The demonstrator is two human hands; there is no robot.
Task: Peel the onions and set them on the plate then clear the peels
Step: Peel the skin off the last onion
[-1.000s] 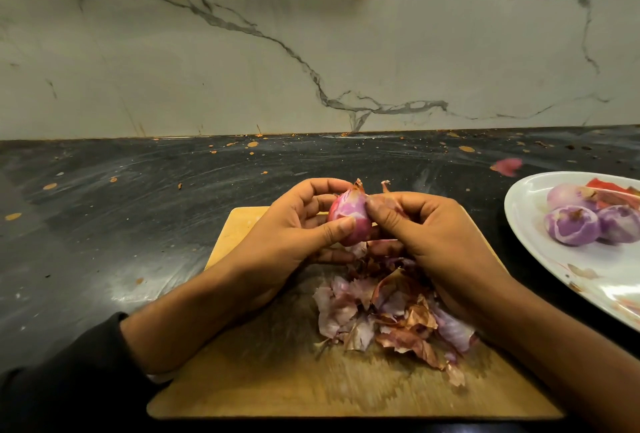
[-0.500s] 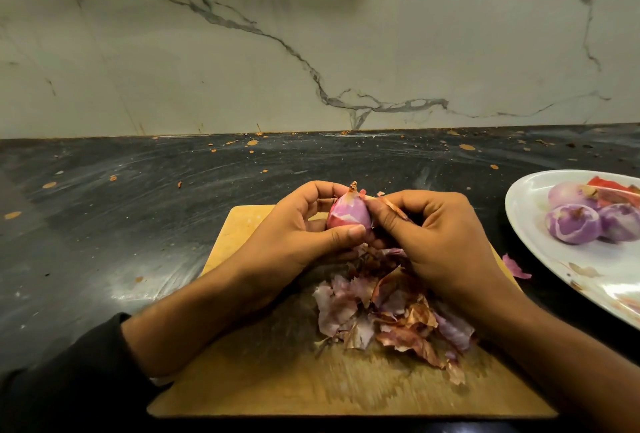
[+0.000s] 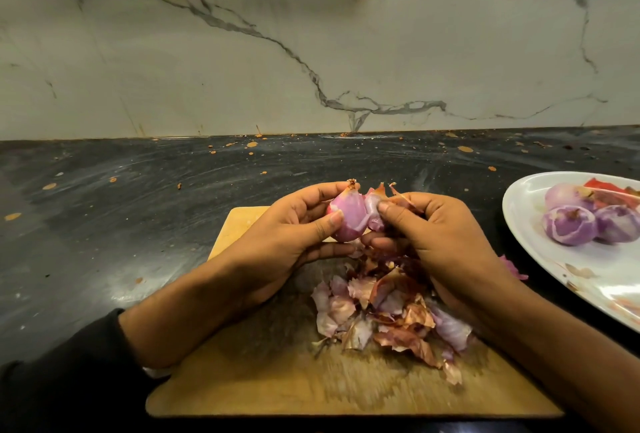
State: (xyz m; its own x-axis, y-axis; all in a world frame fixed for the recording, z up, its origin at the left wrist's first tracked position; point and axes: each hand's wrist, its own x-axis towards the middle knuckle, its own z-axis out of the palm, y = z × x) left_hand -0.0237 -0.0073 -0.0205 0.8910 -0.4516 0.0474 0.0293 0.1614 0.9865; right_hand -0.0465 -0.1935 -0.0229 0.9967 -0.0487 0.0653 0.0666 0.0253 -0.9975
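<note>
A small pink-purple onion (image 3: 348, 216) is held above the wooden cutting board (image 3: 277, 387) by my left hand (image 3: 294, 238), thumb across its front. My right hand (image 3: 433, 238) pinches a strip of skin (image 3: 375, 212) that is partly pulled away from the onion's right side. Below the hands, a heap of purple and brown peels (image 3: 388, 315) lies on the board. The white plate (image 3: 533, 242) at the right holds three peeled onions (image 3: 569, 226) and some red pieces (image 3: 609, 192).
The board rests on a dark stone counter (image 3: 138, 207) flecked with orange bits. A loose peel (image 3: 514, 270) lies on the counter between board and plate. A marble wall (image 3: 311, 34) closes off the back.
My right hand has pulled the skin strip away from the onion to the right, baring more of its side. The peel seen flying toward the plate now lies on the counter.
</note>
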